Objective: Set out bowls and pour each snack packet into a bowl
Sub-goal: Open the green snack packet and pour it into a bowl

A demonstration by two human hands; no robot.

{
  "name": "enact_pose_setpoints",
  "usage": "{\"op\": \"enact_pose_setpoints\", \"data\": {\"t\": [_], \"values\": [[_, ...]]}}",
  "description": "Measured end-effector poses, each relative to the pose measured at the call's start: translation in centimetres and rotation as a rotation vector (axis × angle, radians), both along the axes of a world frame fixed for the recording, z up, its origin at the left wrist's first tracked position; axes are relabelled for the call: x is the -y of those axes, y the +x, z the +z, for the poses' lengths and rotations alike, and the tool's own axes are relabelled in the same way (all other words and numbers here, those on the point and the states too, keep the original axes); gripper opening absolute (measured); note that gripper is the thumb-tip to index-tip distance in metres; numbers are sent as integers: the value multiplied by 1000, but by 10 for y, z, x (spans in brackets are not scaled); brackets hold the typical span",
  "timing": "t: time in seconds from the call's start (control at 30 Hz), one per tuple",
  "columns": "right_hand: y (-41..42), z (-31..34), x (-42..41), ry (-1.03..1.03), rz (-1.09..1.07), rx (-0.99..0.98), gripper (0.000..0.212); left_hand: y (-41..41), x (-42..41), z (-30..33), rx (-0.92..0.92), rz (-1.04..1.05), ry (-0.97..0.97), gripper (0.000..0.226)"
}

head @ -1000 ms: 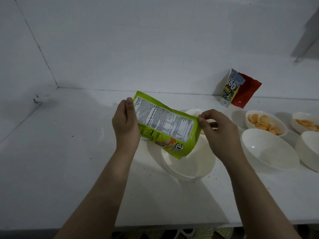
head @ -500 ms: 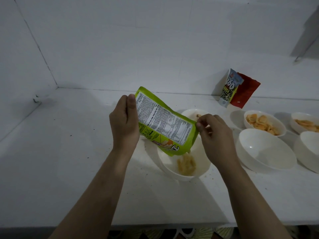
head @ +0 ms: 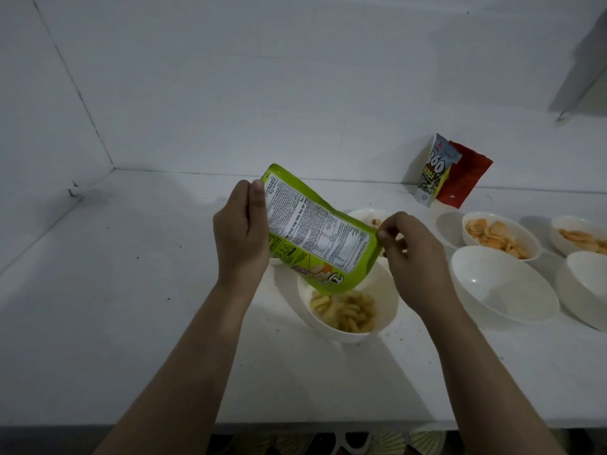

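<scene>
Both hands pinch glossy green foil packet (head: 315, 238) w/ ridged puffs (head: 345, 310) in round white bowl (head: 387, 290).

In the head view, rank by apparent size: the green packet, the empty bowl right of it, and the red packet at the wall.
1. green packet, nearest the camera, so its lead is unsure.
2. empty bowl, close behind.
3. red packet, farther off and partly hidden by the blue packet.

the green packet (head: 323, 239) carries a white panel of fine print, a nutrition-style table among it, too small to read; near its lower end stands a large upside-down "z". the pale packet (head: 435, 170) leaning at the back wall reads "360" in big letters; the word below it is blurred.
</scene>
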State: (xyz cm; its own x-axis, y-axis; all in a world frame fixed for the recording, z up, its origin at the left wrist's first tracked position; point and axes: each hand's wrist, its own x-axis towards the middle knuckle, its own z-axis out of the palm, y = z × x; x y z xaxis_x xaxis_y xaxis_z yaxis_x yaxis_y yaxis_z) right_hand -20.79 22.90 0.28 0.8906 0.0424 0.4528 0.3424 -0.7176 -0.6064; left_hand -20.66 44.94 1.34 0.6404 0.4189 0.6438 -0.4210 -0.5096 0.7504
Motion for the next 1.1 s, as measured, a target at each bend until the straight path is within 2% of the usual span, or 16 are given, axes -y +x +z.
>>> {"op": "enact_pose_setpoints", "data": {"t": [0.17,0.27,0.33,0.47,0.6,0.67,0.73,0.77,0.83,0.9,0.93,1.03,1.1], "values": [[-3,9,3,-62,16,-131,9,-2,-3,3,29,-1,47,40],[-10,14,-8,-70,80,-140,19,-3,-3,4,42,-42,80,38],[-14,18,-21,-28,135,-114,26,-5,1,4,41,-71,89,39],[-15,12,-36,90,102,-62,21,-9,5,2,11,-51,132,37],[-18,3,-33,198,53,-40,23,-12,1,-7,124,-12,233,46],[-20,0,-28,255,17,-29,24,-11,1,-19,125,-3,245,39],[-22,0,-24,311,-16,-34,26,-13,6,-27,28,-88,113,26],[-23,0,-23,335,-28,-41,28,-15,10,-28,-56,-208,-21,27],[-24,-4,-21,388,-37,-86,33,-17,20,-26,-234,-494,-350,45],[-25,-12,-21,437,-23,-174,31,-14,26,-24,-311,-617,-629,65],[-27,-15,-21,455,-26,-206,29,-11,27,-24,-320,-628,-699,69],[-34,-14,-17,560,-30,-230,35,-7,28,-19,-324,-632,-650,71],[-35,-3,-14,629,55,-285,34,-5,32,-17,-307,-654,-600,65]]}}
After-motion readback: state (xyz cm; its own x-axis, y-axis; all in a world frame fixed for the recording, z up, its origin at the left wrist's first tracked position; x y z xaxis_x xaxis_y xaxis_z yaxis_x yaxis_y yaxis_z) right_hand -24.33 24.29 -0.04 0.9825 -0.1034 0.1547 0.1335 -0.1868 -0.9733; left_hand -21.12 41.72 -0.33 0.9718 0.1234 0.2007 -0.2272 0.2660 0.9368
